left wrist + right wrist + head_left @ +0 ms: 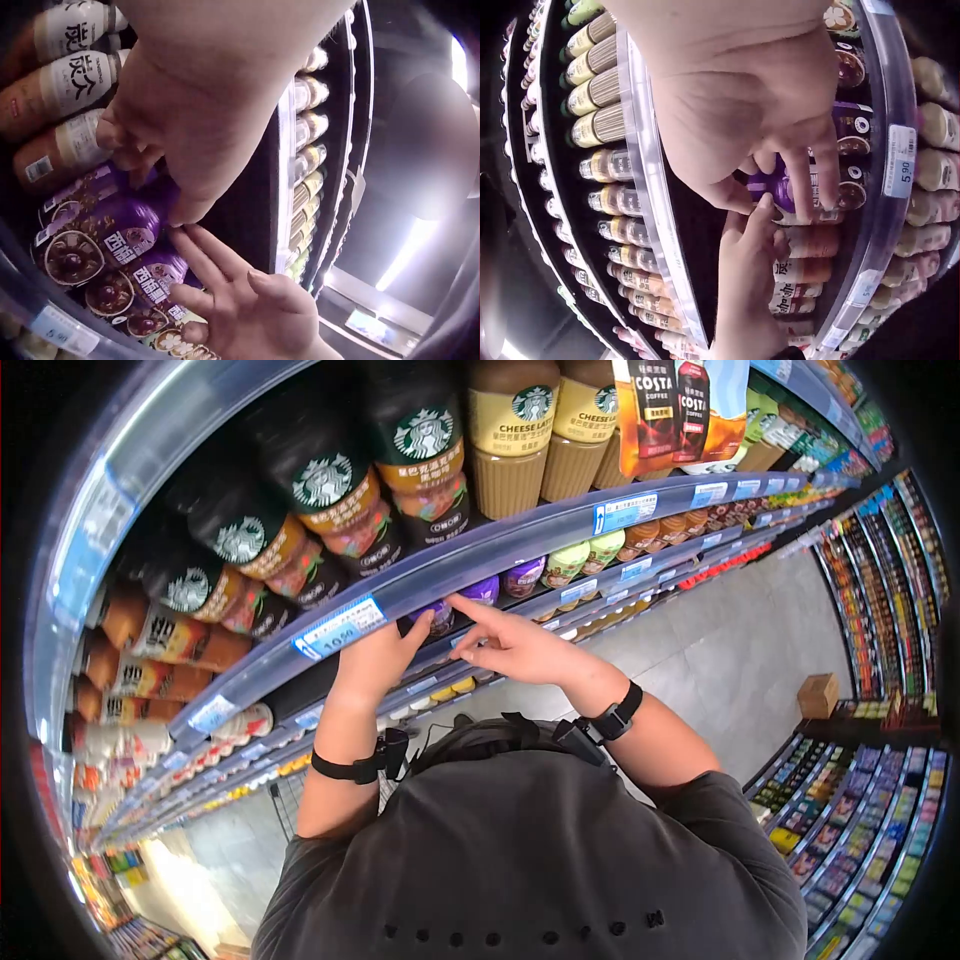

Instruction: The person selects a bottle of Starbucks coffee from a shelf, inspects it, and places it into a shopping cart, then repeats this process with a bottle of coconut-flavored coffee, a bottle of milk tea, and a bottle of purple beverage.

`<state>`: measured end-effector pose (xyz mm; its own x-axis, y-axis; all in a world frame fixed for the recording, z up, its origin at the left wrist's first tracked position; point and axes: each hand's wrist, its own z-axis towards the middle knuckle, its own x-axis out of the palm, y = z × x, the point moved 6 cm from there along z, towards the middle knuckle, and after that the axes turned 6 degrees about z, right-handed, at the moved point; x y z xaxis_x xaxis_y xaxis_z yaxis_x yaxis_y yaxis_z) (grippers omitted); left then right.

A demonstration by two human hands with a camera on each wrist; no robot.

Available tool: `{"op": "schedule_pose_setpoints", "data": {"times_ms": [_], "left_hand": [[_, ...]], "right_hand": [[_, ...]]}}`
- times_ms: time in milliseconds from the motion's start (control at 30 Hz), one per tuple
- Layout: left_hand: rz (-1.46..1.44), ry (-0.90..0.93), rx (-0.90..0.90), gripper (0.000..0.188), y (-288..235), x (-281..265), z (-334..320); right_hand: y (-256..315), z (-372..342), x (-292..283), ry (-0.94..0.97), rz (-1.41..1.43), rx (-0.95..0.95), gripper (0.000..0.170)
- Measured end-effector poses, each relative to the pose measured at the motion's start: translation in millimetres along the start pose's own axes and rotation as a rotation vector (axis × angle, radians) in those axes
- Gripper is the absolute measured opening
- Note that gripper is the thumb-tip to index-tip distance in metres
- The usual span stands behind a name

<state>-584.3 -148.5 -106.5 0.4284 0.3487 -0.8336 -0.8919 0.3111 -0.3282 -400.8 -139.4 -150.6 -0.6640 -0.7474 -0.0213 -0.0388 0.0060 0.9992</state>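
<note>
Purple drink bottles [133, 217] with fruit pictures on their labels stand in a row on a shelf. My left hand [375, 660] reaches in under the shelf above; in the left wrist view its fingers curl behind the row's end bottle, its thumb at the purple top. From the other side comes my right hand [515, 645]. Its index and middle fingers lie nearly straight against the purple bottles, as the right wrist view also shows around the purple bottle top [780, 187]. Both hands' fingertips are close together there. The head view hides the left fingers behind the shelf edge.
Brown bottles with white labels [71, 82] stand beside the purple row. Starbucks bottles [425, 435] fill the shelf above, behind a price rail [340, 628]. Green-topped bottles [567, 563] continue rightward. A cardboard box [818, 696] sits near the aisle floor.
</note>
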Motion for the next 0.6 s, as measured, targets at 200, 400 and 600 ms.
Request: {"op": "schedule_pose_setpoints", "data": {"times_ms": [200, 400, 600], "left_hand": [[-0.058, 0.163, 0.063, 0.034, 7, 11, 22], [-0.081, 0.152, 0.08, 0.044, 0, 11, 19], [-0.218, 0.141, -0.098, 0.045, -17, -12, 3]], "right_hand": [[-1, 9, 1, -0.09, -0.084, -0.101, 0.078], [5, 2, -1, -0.045, 0.058, 0.007, 0.073], [15, -8, -1, 0.079, 0.201, -0.046, 0.07]]}}
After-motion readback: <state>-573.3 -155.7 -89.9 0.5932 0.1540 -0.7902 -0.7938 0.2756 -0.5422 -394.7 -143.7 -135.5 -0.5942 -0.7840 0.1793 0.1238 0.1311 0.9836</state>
